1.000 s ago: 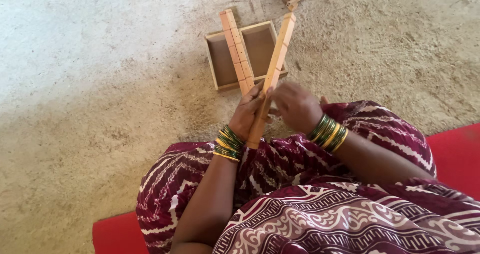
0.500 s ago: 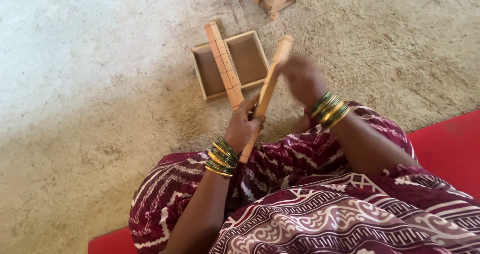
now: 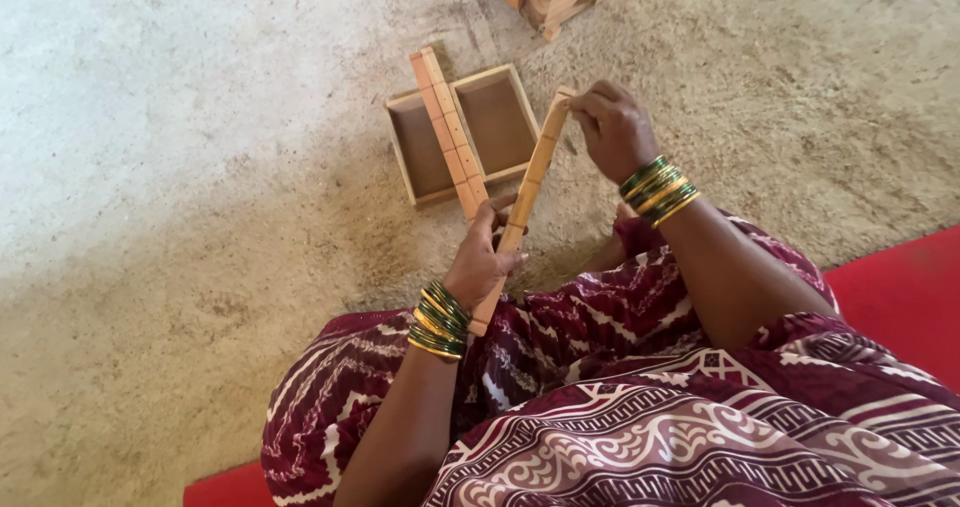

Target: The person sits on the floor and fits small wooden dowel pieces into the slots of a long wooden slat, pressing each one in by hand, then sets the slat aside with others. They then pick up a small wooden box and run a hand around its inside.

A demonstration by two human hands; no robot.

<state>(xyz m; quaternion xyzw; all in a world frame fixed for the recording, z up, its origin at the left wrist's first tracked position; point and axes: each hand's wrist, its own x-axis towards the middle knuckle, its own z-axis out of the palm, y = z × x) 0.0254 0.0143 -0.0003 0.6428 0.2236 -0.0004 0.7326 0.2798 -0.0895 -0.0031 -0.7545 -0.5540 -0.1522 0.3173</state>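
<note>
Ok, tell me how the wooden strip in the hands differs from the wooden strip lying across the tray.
The held strip is gripped by both hands, left hand near its lower part and right hand at its top; the resting strip lies untouched across the shallow wooden tray. The held strip leans to the right, the resting strip to the left. The held strip looks longer. Both are narrow, light wood with notch-like marks.

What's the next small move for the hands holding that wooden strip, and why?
Probably lower the wooden strip toward the open wooden frame. The left hand grips its lower part, the right hand pinches its top end, and a second notched strip already lies across that frame.
</note>
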